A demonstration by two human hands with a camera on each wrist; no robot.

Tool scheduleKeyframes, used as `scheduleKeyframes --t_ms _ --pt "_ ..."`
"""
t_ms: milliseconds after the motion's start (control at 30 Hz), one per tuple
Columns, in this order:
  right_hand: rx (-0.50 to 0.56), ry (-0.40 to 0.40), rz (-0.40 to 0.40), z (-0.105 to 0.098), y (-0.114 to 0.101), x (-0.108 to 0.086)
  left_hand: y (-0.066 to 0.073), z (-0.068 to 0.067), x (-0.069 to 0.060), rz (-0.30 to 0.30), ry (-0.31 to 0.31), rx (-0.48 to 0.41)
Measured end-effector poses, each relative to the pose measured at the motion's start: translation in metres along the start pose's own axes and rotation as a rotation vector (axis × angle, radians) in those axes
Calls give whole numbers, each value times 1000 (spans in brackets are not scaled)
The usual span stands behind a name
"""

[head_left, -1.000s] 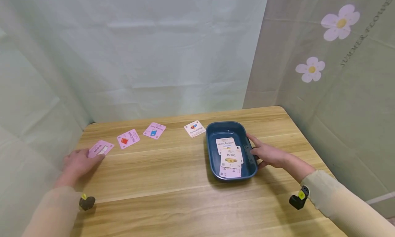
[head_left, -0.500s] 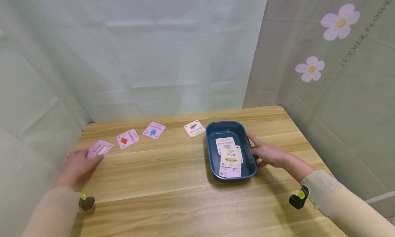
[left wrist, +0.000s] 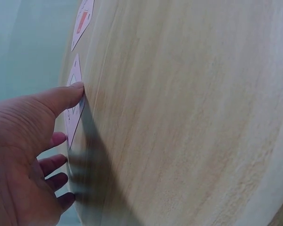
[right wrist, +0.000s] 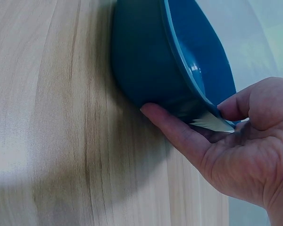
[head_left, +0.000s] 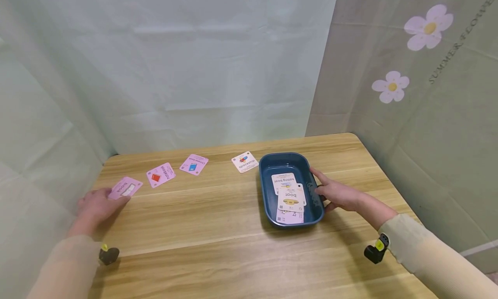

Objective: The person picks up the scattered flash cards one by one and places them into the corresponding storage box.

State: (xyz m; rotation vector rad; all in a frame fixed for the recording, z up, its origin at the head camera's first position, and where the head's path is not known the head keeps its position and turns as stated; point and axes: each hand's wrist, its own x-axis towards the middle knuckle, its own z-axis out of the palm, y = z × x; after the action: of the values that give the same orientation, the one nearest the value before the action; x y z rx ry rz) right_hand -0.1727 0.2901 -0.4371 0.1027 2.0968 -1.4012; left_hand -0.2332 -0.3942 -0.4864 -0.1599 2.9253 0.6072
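Note:
At the table's left end my left hand (head_left: 95, 206) pinches the pink "book" flashcard (head_left: 126, 188), thumb at its near edge and a fingertip by its left corner. The card lies flat on the wood. In the left wrist view the thumb of my left hand (left wrist: 33, 127) reaches over the card (left wrist: 72, 125), its other fingers partly hidden. On the right, my right hand (head_left: 342, 195) grips the right side of a dark blue tray (head_left: 266, 204). Up close in the right wrist view, my right hand (right wrist: 250, 141) has digits on the rim and outer wall of the tray (right wrist: 146, 61).
Inside the tray lie a "sailing boat" card (head_left: 283, 180), a "boat" card (head_left: 291, 197) and a partly covered pink card (head_left: 289, 218). Along the back edge are a "notebook" card (head_left: 161, 175), a pink card with a blue book (head_left: 194, 164) and a "spaceship" card (head_left: 245, 162). Curtains enclose the table.

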Motion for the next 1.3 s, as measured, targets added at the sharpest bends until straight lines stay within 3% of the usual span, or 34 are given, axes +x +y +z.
scheduleKeyframes --t_ms 700,1067,1300 --pt "13 -7 -3 0 0 0 -2 2 4 -65 55 -56" --pt "4 -3 -3 0 0 0 -3 -2 2 6 96 -3" --pt "3 -3 -5 0 0 0 -4 -4 4 -92 105 -76"
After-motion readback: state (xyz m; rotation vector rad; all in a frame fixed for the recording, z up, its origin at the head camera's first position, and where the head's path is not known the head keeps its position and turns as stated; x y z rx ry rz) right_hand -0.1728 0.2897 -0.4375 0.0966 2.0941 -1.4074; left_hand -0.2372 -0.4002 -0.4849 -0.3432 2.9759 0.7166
